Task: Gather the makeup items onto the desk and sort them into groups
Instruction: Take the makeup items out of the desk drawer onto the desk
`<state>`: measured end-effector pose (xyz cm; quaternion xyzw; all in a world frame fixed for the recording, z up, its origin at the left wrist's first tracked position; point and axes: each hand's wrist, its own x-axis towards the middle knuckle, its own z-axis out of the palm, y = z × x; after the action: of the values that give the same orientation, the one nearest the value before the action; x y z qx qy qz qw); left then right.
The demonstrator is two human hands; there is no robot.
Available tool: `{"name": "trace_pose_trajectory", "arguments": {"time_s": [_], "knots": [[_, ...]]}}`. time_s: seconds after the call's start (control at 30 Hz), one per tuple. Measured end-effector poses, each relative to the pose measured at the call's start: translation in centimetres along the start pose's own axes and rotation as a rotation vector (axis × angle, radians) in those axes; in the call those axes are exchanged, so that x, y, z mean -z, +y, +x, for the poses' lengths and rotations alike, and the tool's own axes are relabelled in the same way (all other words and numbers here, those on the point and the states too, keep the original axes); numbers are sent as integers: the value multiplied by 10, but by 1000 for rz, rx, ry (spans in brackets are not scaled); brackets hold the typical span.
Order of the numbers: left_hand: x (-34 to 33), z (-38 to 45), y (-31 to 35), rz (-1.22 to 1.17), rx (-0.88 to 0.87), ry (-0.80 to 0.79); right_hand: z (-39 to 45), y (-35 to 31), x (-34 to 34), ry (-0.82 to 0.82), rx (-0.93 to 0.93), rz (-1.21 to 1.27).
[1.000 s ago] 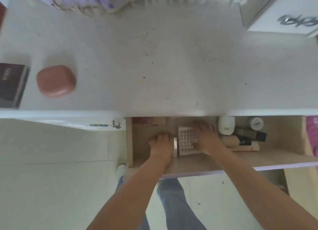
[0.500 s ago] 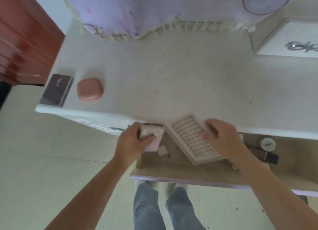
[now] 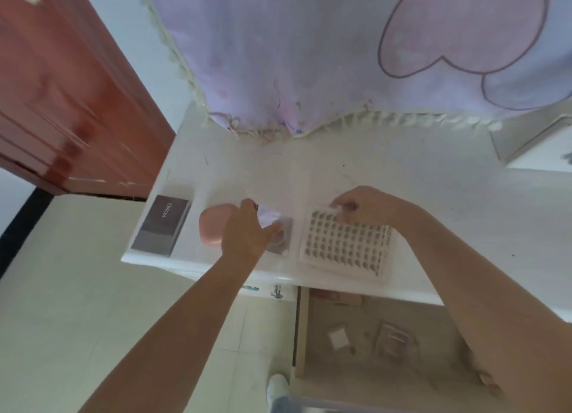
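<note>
A white tray of false lashes [image 3: 345, 245] lies flat on the white desk [image 3: 418, 177]; my right hand [image 3: 368, 207] pinches its far left corner. My left hand [image 3: 247, 231] holds a small clear lash case [image 3: 280, 231] down on the desk just left of the tray. A pink rounded compact [image 3: 212, 224] sits beside my left hand, and a dark flat box [image 3: 162, 224] lies at the desk's left edge.
Below the desk the drawer [image 3: 301, 329] stands open, with a small white square [image 3: 339, 338] and a pale flat packet [image 3: 393, 340] on its bottom. A lilac fringed cloth [image 3: 309, 56] hangs over the desk's back. A white box [image 3: 538, 152] is at far right, a red-brown door [image 3: 62, 103] at left.
Both hands lifted the lash tray and the small case out of the drawer and set them down on the desk. The view tilted up and left.
</note>
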<state>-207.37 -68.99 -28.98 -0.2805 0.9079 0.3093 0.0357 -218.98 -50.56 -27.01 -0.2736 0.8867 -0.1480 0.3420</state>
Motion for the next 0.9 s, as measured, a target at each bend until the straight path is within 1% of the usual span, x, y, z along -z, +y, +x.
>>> {"name": "trace_pose_trajectory", "arguments": {"time_s": [0.1,0.23,0.27,0.33,0.37,0.4,0.43,0.47,0.53,0.57,0.6,0.63,0.7,0.73,0.77,0.83,0.9], "knots": [[-5,-4,-2,192,-70,36,13,-7,-15,78,-49,-57],[-14,-14,-5,260,-45,26,15,-11,-43,195,-75,-161],[-16,-15,-6,300,-65,31,12,-11,-50,262,-61,-158],[-21,-16,-8,379,-134,49,5,-12,-62,450,19,-145],[-22,-17,-10,386,-156,56,1,-14,-69,537,52,-139],[-23,-17,-12,367,-171,61,-1,-15,-76,590,60,-133],[-21,-18,-15,327,-185,75,-3,-18,-81,590,34,-143],[-16,-19,-18,277,-203,98,-5,-20,-87,554,-15,-158],[1,-20,-29,202,-264,198,-5,-22,-96,515,-72,-200],[10,-19,-40,211,-276,272,-4,-24,-97,515,-78,-200],[19,-16,-53,225,-231,329,-5,-30,-97,512,-77,-189],[30,-11,-68,244,-120,325,-5,-39,-95,538,-41,-184],[52,-1,-96,294,135,212,4,-61,-95,621,101,-217],[61,3,-108,315,207,168,11,-75,-96,650,182,-236],[68,7,-118,326,234,133,20,-91,-97,571,226,-241],[77,15,-131,331,190,79,40,-120,-105,355,293,-257],[86,24,-139,291,117,42,58,-138,-114,253,322,-298]]}}
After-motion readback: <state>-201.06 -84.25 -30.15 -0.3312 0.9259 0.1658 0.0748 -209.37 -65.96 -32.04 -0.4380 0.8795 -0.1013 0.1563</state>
